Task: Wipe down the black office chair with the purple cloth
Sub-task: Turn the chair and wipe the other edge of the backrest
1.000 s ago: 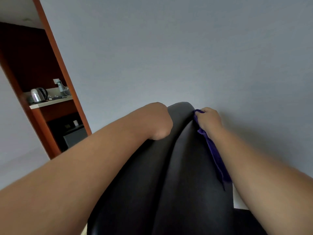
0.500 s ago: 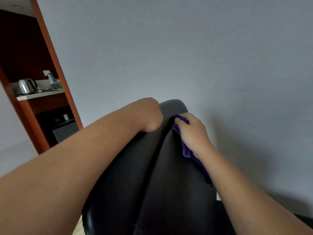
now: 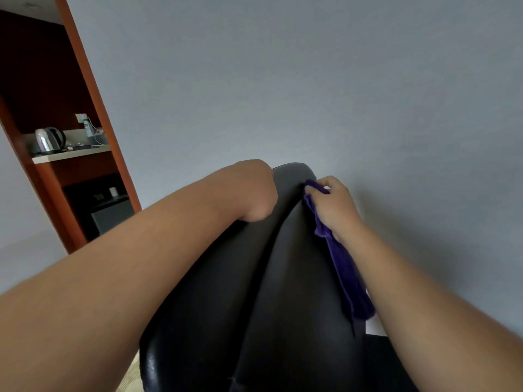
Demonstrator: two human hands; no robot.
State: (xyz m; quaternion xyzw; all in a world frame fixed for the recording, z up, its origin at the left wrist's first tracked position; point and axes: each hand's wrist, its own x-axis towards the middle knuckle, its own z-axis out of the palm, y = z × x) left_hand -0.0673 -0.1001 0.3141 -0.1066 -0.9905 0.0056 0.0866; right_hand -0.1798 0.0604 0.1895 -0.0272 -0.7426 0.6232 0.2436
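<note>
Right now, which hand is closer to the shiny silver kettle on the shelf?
Left. The left hand grips the top of the black leather chair, on the side nearer the shiny silver kettle; the right hand, holding the purple cloth, is across the chair, farther away.

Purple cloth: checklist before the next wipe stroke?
1. Right hand grips purple cloth: ok.
2. Cloth lies against black office chair at its upper right edge: ok.
3. Left hand on chair's top edge: ok.
4. Left fingers hidden behind the chair, so firmness of grip: cannot tell.
5. Cloth tail hangs loose down the right side and could snag: not ok.
6. Path down the right edge, nothing on it but the cloth: ok.
</note>
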